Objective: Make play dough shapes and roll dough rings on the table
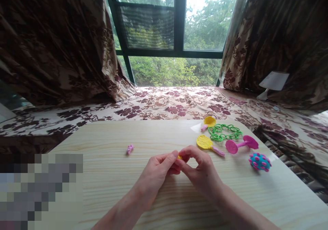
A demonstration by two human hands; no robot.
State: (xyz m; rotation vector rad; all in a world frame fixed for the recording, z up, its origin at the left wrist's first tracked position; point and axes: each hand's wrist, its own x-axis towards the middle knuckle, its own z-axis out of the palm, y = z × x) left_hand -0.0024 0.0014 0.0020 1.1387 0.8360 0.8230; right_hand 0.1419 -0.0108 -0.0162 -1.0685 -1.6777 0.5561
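Note:
Over the middle of the table, my left hand (161,165) and my right hand (201,163) meet at the fingertips. Between them they pinch a small piece of yellow modelling clay (179,157), mostly hidden by the fingers. To the left lies a small lump of pink clay (130,149). Just beyond my right hand is a flat yellow clay disc (204,142) with a pink handle (218,151). Behind it sits another yellow disc (209,121) with a pink piece (204,128) at its edge.
A green clay chain (224,132), a pink dumbbell shape (242,144) and a blue clay piece with pink dots (259,162) lie on the right of the wooden table (107,182). Behind the table are a flower-patterned cloth (176,102), a window and a white lamp (274,81).

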